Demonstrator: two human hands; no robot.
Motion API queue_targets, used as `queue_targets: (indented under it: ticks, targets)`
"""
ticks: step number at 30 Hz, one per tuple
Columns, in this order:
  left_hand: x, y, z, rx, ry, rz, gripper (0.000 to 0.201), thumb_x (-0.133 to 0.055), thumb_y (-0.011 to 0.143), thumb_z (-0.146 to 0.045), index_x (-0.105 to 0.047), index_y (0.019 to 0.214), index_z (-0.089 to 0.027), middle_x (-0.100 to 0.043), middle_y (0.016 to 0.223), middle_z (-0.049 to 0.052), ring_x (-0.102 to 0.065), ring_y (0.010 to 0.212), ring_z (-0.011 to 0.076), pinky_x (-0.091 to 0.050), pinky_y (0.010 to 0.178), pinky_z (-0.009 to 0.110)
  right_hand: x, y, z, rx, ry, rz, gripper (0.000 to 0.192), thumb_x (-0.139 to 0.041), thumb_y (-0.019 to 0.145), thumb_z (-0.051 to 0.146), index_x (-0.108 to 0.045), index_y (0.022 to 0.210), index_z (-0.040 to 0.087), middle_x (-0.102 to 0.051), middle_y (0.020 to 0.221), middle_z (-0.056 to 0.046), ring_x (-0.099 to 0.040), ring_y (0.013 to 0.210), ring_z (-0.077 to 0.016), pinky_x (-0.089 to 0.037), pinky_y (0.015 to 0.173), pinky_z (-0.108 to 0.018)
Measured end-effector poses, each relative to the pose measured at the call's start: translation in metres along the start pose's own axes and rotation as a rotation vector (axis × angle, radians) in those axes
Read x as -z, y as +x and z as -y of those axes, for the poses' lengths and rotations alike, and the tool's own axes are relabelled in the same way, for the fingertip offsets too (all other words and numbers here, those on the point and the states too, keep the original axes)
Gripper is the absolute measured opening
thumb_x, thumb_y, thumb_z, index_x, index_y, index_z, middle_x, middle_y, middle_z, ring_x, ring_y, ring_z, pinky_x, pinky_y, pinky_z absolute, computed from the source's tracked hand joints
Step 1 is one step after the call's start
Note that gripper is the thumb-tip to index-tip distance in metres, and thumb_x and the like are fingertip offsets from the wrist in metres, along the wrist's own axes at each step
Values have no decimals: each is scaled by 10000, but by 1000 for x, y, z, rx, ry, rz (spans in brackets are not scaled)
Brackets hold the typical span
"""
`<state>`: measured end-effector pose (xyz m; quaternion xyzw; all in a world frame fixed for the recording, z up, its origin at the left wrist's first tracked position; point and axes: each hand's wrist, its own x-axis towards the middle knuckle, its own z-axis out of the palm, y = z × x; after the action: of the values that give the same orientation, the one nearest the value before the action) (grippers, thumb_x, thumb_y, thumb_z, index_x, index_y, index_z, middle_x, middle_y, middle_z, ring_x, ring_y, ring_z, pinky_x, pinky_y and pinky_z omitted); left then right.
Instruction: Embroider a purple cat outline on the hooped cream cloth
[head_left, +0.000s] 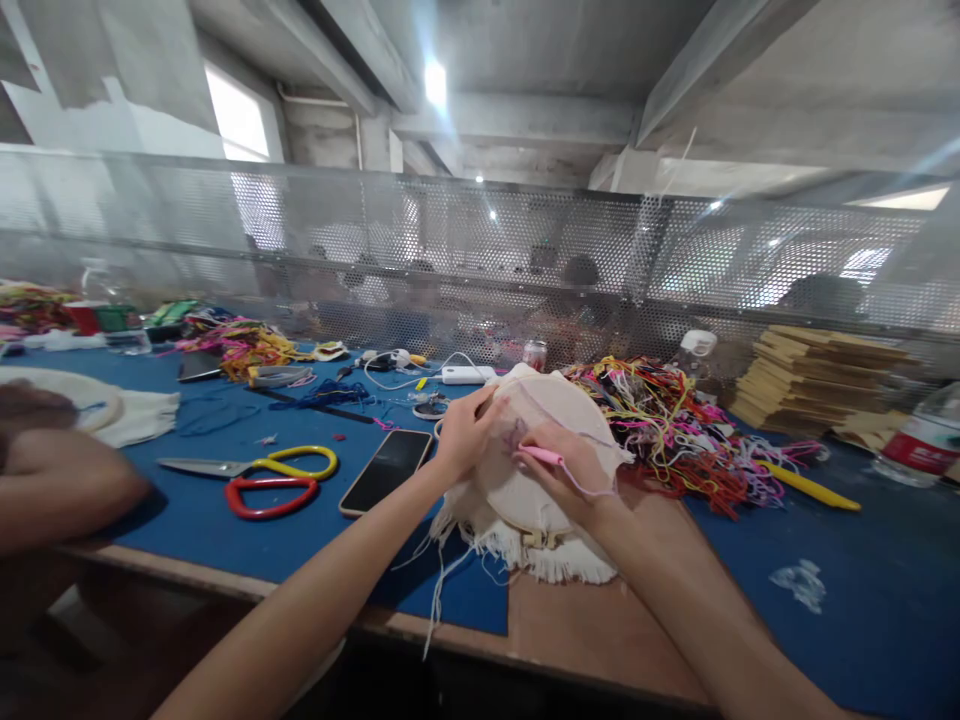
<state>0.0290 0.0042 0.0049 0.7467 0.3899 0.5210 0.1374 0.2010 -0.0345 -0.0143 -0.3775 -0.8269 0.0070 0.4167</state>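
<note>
1. The right hand [564,462] is closed around a slim pink tool [541,455], its tip end directed at the cloth; a pale purple thread [585,490] loops from the tool's back end.
2. The left hand [466,430] lies on the left side of the hooped cloth [574,405], near the right but apart from it – whether its hidden fingers grip from beneath, I can't say.
3. That cloth, white and fringed, sits in front of the person at the table's near side, tilted up in its round frame, with the frame's clasp [541,540] toward the body.
4. The step in hand appears to be working purple thread into the small purple motif [512,435]; the next move seems to call for a steady frame, a controlled tip and slack thread.
5. Left of the cloth lie a dark-screened phone [386,473] and scissors [251,467] with one yellow and one red handle; farther left rests a co-worker's arm [75,490].
6. To the right are tangled yarn [667,425], a yellow tool [814,487] and stacked brown paper [799,380].
7. A bottle [926,440] has a red label and a can [535,354] has markings – no wording or brand is legible on either.
</note>
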Motion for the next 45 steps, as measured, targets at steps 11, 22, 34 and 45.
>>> queue_targets:
  ticks: [11, 22, 34, 45]
  targets:
    - [-3, 2, 10, 6, 21, 1, 354, -404, 861, -378, -644, 917, -124, -621, 786, 15, -483, 674, 127, -379, 666, 219, 4, -5, -14, -390, 713, -161, 309, -530, 801, 497, -492, 812, 191, -643, 797, -46, -651, 755, -175, -545, 715, -318]
    - [-4, 2, 11, -5, 35, 8, 360, -398, 866, -388, -642, 908, -127, -617, 782, 10, -479, 665, 122, -372, 655, 209, 5, -6, -15, -382, 664, -129, 303, -511, 820, 486, -490, 807, 184, -617, 800, -38, -648, 759, -165, -551, 692, -298]
    - [-2, 1, 8, -30, 4, 1, 362, -412, 867, -388, -643, 967, -128, -635, 829, 18, -498, 695, 130, -373, 671, 212, 7, -2, -4, -154, 193, -18, 208, -561, 795, 439, -584, 731, 242, -624, 745, -39, -582, 745, -186, -479, 688, -307]
    - [-4, 2, 11, -6, 17, -2, 384, -422, 858, -418, -648, 994, -139, -599, 741, -5, -429, 610, 109, -342, 606, 209, 12, -1, -23, -472, 808, -133, 308, -572, 783, 477, -482, 812, 184, -661, 760, -34, -662, 662, -152, -561, 662, -293]
